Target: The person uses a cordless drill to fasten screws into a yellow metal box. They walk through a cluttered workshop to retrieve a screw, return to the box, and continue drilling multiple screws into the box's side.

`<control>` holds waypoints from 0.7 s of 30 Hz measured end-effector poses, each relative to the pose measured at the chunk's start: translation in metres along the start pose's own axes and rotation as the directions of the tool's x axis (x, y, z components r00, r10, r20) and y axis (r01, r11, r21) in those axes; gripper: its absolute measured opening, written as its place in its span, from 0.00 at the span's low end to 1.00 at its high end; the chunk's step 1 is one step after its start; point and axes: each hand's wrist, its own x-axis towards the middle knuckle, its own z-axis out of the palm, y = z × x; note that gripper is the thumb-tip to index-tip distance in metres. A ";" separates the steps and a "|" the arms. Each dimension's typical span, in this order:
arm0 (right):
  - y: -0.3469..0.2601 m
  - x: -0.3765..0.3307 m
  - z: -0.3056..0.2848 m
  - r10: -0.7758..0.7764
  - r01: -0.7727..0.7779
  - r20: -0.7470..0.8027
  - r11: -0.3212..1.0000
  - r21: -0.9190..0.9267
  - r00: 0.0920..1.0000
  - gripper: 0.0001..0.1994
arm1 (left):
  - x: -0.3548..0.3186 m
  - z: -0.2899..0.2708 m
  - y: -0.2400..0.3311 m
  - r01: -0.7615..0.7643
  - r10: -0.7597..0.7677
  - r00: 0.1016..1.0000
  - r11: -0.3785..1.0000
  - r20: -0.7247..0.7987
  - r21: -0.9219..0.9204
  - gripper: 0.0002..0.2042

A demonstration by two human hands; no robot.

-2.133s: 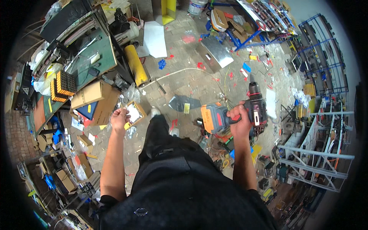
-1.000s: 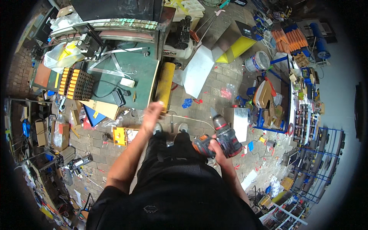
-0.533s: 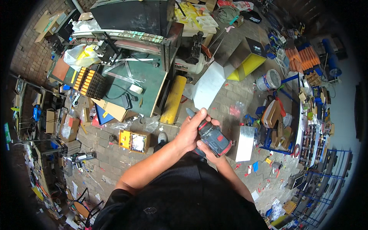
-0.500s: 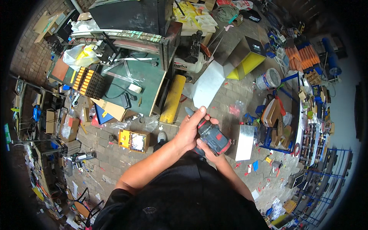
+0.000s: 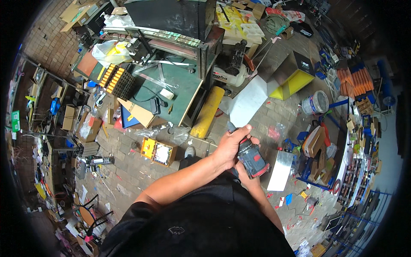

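A dark grey and red cordless drill point(image 5: 253, 159) is held in front of my body, its grey pointed tip aimed forward and slightly left. My left hand point(image 5: 230, 147) is closed around its front part, the thumb lying along the top near the tip. My right hand point(image 5: 245, 173) grips the drill from below and behind; most of its fingers are hidden under the tool. Beyond the tip lies a pale sheet-metal panel point(image 5: 249, 101), and right of the drill stands a shiny metal box point(image 5: 280, 170).
A green-topped workbench point(image 5: 182, 97) stands ahead to the left, a yellow cylinder point(image 5: 208, 112) along its right side. An open wooden box point(image 5: 170, 155) sits on the littered brick floor. Rightward are a white bucket point(image 5: 315, 103) and a blue-framed cart point(image 5: 314, 181) loaded with cartons.
The whole view has swung, so the surroundings and my hands appear farther right and lower. Both hands keep their hold on the drill.
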 end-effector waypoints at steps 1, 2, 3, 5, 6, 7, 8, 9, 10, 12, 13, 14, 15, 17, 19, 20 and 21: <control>0.006 -0.002 0.001 0.038 -0.038 0.002 0.998 0.046 0.999 0.17 | -0.002 0.003 0.001 -0.014 0.014 1.000 1.000 -0.005 0.010 0.14; 0.014 -0.007 0.003 0.079 -0.079 0.008 0.993 0.089 0.997 0.17 | -0.004 0.005 0.000 -0.025 0.025 1.000 1.000 -0.009 0.016 0.15; 0.021 -0.011 0.005 0.120 -0.121 0.016 0.984 0.131 0.993 0.17 | -0.005 0.006 0.000 -0.035 0.036 0.999 0.999 -0.014 0.022 0.15; 0.009 -0.009 0.001 -0.014 0.013 -0.044 0.999 -0.033 0.999 0.14 | -0.010 0.008 -0.002 -0.051 0.051 0.999 0.998 0.014 0.037 0.15; 0.008 -0.009 0.001 -0.053 0.049 -0.061 0.997 -0.053 0.997 0.13 | -0.011 0.008 -0.002 -0.059 0.058 0.998 0.997 0.028 0.045 0.15; 0.008 -0.009 0.001 -0.092 0.087 -0.074 0.993 -0.075 0.993 0.12 | -0.010 0.008 -0.002 -0.060 0.059 0.998 0.997 0.021 0.038 0.15; 0.012 -0.008 0.001 -0.102 0.096 -0.063 0.990 -0.100 0.993 0.12 | -0.007 0.008 -0.003 -0.061 0.060 0.998 0.998 0.014 0.031 0.15; 0.017 -0.008 0.000 -0.112 0.105 -0.051 0.987 -0.124 0.992 0.11 | -0.004 0.006 -0.003 -0.062 0.062 0.998 0.998 0.007 0.024 0.15; 0.015 -0.006 0.002 -0.036 0.035 -0.069 0.999 -0.019 0.997 0.12 | -0.001 0.002 0.000 -0.049 0.048 0.999 0.997 0.016 0.059 0.17; 0.007 0.000 0.006 0.040 -0.025 -0.125 0.992 0.120 0.991 0.12 | -0.003 0.004 0.001 -0.136 0.137 0.990 0.990 0.030 -0.030 0.18; 0.013 -0.002 0.006 0.102 -0.090 -0.080 0.985 0.147 0.992 0.12 | -0.005 0.005 0.001 -0.173 0.176 0.984 0.982 0.037 -0.076 0.19; 0.023 -0.007 0.008 0.165 -0.158 -0.030 0.972 0.175 0.986 0.12 | -0.005 0.000 0.002 -0.221 0.225 0.973 0.972 0.047 -0.077 0.20; 0.031 -0.012 0.009 0.227 -0.227 0.021 0.954 0.197 0.974 0.12 | -0.001 -0.007 0.004 -0.266 0.271 0.961 0.961 0.059 -0.078 0.21; 0.018 -0.010 0.012 0.291 -0.291 0.027 0.939 0.184 0.956 0.12 | 0.013 -0.030 0.013 -0.339 0.339 0.940 0.941 0.029 -0.011 0.22; 0.018 -0.015 0.015 0.292 -0.292 0.029 0.941 0.172 0.956 0.12 | 0.031 -0.064 0.029 -0.374 0.382 0.923 0.919 -0.042 0.129 0.22; 0.026 -0.023 0.013 0.288 -0.286 -0.001 0.952 0.111 0.958 0.13 | 0.041 -0.080 0.039 -0.326 0.369 0.926 0.885 -0.074 0.332 0.24; 0.025 -0.027 0.011 0.280 -0.277 -0.014 0.954 0.115 0.960 0.13 | 0.052 -0.103 0.052 -0.261 0.371 0.922 0.811 -0.114 0.524 0.25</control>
